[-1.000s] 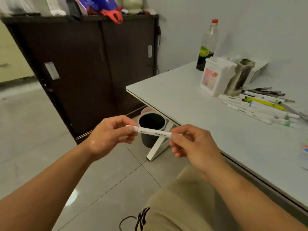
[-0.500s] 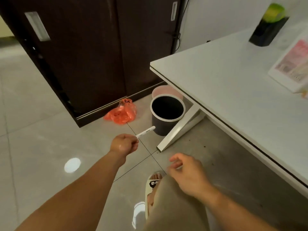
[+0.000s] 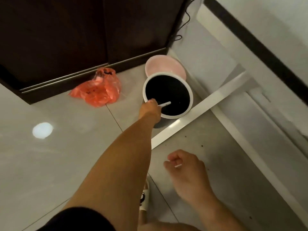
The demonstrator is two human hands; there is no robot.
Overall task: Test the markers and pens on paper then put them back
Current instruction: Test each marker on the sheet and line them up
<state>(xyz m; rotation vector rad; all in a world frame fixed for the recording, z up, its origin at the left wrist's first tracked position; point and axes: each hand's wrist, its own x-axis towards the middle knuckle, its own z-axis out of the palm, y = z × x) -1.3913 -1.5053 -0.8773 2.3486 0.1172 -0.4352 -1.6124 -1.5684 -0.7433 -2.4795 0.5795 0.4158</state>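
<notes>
Dim, soft-focus view; lamp glare (image 3: 42,130) on floor (image 3: 50,164).

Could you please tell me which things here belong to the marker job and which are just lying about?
Job: slim white marker, held by the left hand; round black bin with white rim, under the marker.
Lying about: crumpled orange plastic bag; pink round basin; dark wooden cabinet.

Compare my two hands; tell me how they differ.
The left hand reaches out over the bin; the right hand hangs close to the body. The left hand pinches a white marker; the right hand curls round a small white piece, maybe its cap. Both hold something.
</notes>
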